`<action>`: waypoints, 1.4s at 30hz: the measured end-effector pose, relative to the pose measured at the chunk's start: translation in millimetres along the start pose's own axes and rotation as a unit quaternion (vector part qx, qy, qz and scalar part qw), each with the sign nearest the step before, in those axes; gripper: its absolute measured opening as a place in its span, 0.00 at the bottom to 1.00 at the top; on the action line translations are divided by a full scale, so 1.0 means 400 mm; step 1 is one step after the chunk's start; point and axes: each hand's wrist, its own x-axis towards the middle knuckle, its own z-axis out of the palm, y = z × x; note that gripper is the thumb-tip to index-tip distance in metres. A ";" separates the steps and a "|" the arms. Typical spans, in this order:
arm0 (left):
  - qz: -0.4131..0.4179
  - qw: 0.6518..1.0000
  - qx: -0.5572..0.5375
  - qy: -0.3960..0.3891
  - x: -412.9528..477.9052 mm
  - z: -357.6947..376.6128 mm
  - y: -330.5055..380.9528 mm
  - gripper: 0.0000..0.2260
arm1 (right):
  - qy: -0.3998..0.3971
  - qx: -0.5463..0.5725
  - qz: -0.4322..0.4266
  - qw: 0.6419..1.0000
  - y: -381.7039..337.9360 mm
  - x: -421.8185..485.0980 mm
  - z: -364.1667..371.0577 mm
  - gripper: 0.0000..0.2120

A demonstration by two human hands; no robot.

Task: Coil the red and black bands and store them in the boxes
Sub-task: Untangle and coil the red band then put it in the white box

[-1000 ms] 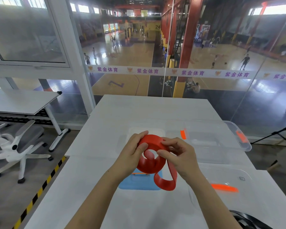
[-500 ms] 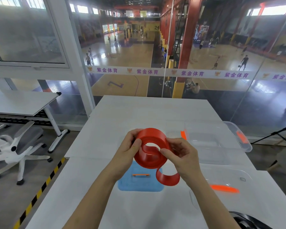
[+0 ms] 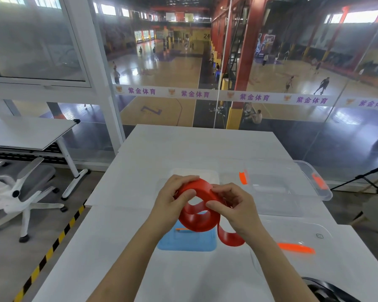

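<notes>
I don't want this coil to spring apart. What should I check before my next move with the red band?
1. Left hand and right hand grip the red band: ok.
2. Band fully coiled: not ok, a tail hangs loose.
3. Clear box open: ok, no lid on it.
4. Black band coiled: cannot tell, mostly out of view.

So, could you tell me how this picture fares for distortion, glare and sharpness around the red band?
Head view: wide-angle distortion bends the white window frame; also head view, the flat red elastic band, left hand and right hand look evenly lit and fairly sharp; the clear plastic box with orange latches nearly washes out against the white table.
</notes>
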 end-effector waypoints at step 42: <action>-0.209 0.940 -0.236 0.133 0.178 -0.019 -0.208 0.09 | 0.028 0.028 0.125 0.991 0.169 0.200 0.073 0.13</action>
